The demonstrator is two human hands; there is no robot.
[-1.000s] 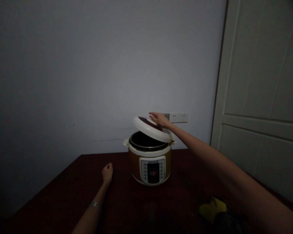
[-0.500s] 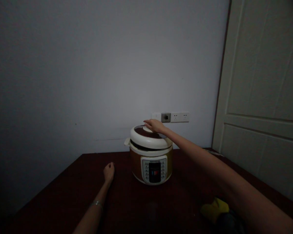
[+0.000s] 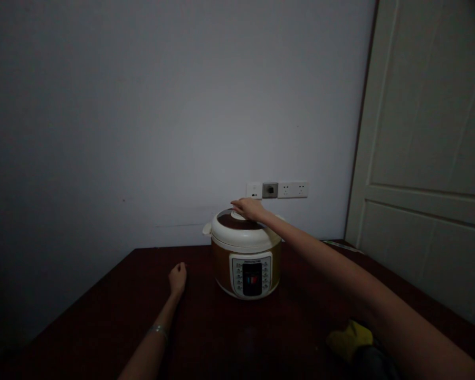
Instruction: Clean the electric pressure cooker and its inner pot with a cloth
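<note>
A gold and white electric pressure cooker point(image 3: 248, 266) stands on a dark red table point(image 3: 103, 316) by the wall. Its white lid point(image 3: 237, 236) with a brown top sits flat on the pot. My right hand point(image 3: 250, 209) reaches across and rests on the lid's top, fingers closed over its handle. My left hand point(image 3: 178, 278) lies on the table to the left of the cooker, curled into a loose fist with nothing visible in it. A thin bracelet point(image 3: 158, 331) is on my left wrist.
A strip of wall sockets point(image 3: 277, 189) is just behind the cooker. A pale door point(image 3: 427, 158) stands at the right. A yellow object point(image 3: 350, 338) lies on the table's near right, beside something dark.
The lid was tilted up above the open pot one second ago; my right hand has lowered it flat onto the cooker. My left hand has stayed in place.
</note>
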